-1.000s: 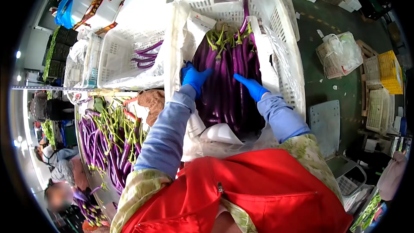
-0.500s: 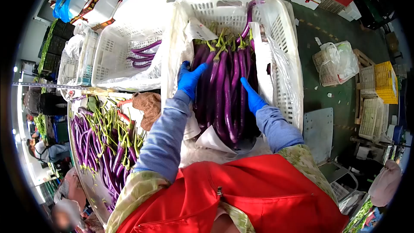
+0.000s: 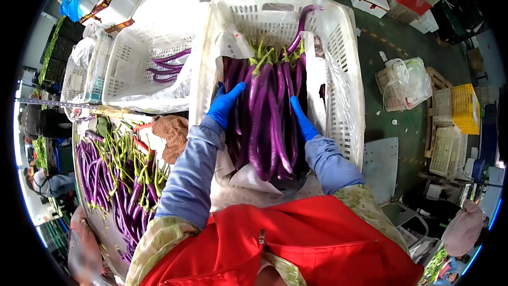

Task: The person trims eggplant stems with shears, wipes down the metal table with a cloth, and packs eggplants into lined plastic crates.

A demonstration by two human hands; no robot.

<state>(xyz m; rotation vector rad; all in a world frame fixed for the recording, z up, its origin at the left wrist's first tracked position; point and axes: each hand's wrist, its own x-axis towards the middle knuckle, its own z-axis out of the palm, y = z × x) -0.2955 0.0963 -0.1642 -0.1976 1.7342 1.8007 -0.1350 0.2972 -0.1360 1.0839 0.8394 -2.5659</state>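
Note:
Long purple eggplants (image 3: 263, 122) lie side by side in a white plastic crate (image 3: 357, 95) lined with clear film and paper, their green stems toward the far end. My left hand (image 3: 225, 105), in a blue glove, rests against the left side of the bunch with thumb and fingers apart. Against the right side is my right hand (image 3: 302, 119), also blue-gloved, its thumb extended and its other fingers hidden down beside the eggplants. One curved eggplant (image 3: 302, 24) leans up at the crate's far right corner.
At the left, a tray (image 3: 108, 233) bears a heap of eggplants and a brown cloth (image 3: 172, 136). Behind it another white crate (image 3: 114, 77) holds several eggplants. Foam boxes stand at the back left. Stacked crates and a grey board (image 3: 381, 167) are at the right. Other people are at the left edge.
The camera view has shifted, and the crates appear slightly further left. Both hands remain at the bunch's sides, while the eggplants between them have shifted, some now lying at a slant.

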